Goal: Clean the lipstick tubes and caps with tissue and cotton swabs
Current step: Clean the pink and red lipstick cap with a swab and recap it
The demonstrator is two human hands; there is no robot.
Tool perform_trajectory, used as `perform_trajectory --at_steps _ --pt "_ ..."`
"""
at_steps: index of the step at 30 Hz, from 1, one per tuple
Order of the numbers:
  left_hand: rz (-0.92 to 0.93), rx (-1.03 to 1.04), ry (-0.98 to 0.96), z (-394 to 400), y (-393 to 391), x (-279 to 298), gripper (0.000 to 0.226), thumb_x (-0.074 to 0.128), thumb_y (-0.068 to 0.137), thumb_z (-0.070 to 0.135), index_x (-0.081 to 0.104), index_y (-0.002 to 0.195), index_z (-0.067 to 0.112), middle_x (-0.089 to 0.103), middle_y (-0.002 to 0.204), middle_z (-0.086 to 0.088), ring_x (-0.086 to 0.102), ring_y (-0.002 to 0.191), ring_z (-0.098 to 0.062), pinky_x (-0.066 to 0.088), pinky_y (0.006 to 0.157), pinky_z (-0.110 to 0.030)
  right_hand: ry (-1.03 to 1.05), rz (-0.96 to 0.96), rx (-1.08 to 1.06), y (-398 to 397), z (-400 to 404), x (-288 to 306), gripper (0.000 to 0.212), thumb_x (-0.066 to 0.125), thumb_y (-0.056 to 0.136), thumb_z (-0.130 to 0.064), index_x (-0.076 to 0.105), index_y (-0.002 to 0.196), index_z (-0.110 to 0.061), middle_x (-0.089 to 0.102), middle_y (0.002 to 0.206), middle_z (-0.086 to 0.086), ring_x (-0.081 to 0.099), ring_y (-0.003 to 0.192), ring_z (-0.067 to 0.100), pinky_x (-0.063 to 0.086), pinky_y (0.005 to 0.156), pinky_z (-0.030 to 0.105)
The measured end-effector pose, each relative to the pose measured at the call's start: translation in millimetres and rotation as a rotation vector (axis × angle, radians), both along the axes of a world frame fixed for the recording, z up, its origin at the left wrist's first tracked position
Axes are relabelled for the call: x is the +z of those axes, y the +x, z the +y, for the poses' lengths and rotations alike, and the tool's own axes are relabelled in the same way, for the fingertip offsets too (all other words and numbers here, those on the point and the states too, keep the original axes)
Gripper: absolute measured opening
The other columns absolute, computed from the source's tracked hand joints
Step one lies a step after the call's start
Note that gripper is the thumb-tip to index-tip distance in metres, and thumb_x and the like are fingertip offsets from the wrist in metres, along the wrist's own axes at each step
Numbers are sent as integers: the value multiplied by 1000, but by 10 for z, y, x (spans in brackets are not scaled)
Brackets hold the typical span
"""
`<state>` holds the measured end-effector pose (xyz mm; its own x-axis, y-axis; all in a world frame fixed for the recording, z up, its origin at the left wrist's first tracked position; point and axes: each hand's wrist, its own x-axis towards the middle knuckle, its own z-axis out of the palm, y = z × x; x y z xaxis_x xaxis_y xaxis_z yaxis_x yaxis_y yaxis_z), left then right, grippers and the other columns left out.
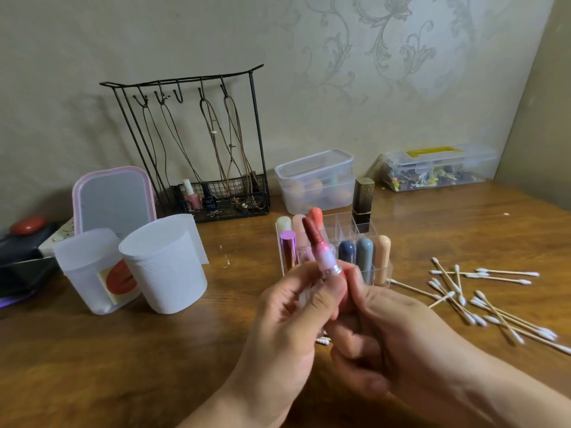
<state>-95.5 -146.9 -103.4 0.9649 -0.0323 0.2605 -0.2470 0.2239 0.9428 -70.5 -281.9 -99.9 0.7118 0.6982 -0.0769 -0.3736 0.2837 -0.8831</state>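
Item one, as I log it from the remote feed: an uncapped lipstick point(321, 248) with a dark red bullet, pink collar and silver band, tilted toward 11 o'clock, above the surface point(154, 350) at frame centre. The left hand point(290, 329) pinches its lower part between thumb and fingers; the right hand point(386, 332) curls round its base from the 3 o'clock side.

Item two: clear acrylic organizer point(381, 270), just behind the hands at 12 o'clock, holding capped tubes in cream, purple, navy, grey-blue and peach; a black-and-gold lipstick point(363, 202) stands in its rear row.

Item three: cotton swabs point(482, 298), scattered loose at 3 o'clock.

Item four: tissue roll point(167, 264), upright at 9 o'clock, beside a translucent cup point(89, 273).

Item five: a black wire rack point(197, 143) with cords, at 11 o'clock against the wall.
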Motion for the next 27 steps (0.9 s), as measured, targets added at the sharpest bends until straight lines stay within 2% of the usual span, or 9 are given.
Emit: perform_trajectory --at_steps 3,6,8,11,13,15,19,22,27 --pt "25 38 -49 -1 3 10 27 71 79 43 75 93 20 67 76 -4 58 72 -14 46 68 -24 -267 -310 -106 -28 -29 47 54 45 91 -66 64 66 -22 35 50 1 33 39 15 19 37 24" --pt "85 144 -49 36 28 2 33 66 69 43 75 93 22 71 86 -7 60 76 -17 46 69 -27 -581 -900 -507 60 -205 98 61 36 92 -69 65 74 -18 48 50 -2 39 45 6 29 43 22" --pt "113 151 -13 43 29 20 29 64 71 42 74 85 18 69 78 -4 59 67 -9 46 63 -20 -656 -1032 -830 221 -472 155 43 50 91 -59 65 75 -22 55 54 -2 47 48 5 34 44 17" --pt "167 131 2 49 14 33 22 66 71 35 72 79 16 65 68 -3 51 52 -5 41 45 -14 -1045 -960 -1111 542 -930 201 6 69 88 -34 69 83 -30 63 68 -12 57 63 8 49 59 26" --pt "183 97 1 53 12 37 22 70 68 36 72 80 18 62 66 -3 44 50 -8 35 41 -15 -1385 -798 -1017 712 -1154 173 5 68 89 -32 71 92 -33 65 82 -9 58 76 19 47 67 30" --pt "190 67 1 53 15 37 23 72 64 38 72 80 21 60 67 -5 40 49 -10 33 40 -17 -1577 -633 -870 809 -1264 129 8 67 91 -29 70 97 -34 63 92 -5 57 83 21 44 65 28" --pt "240 43 11 71 19 35 33 72 64 37 69 88 15 53 65 -6 39 48 -10 33 40 -17 -1620 -524 -810 920 -1387 14 12 70 87 -27 72 96 -36 61 95 -5 60 87 20 51 69 30" --pt "285 15 7 70 24 37 44 73 64 37 65 97 8 52 69 -10 38 48 -11 33 40 -18 -1582 -551 -768 933 -1375 -27 9 72 86 -30 72 89 -38 61 96 -5 58 83 17 50 66 28" --pt "306 -26 31 66 8 49 38 69 75 34 62 103 10 65 81 -16 45 51 -13 33 43 -21 -1582 -639 -735 876 -1256 1 14 69 88 -28 66 78 -38 63 90 -6 55 78 14 47 64 27"
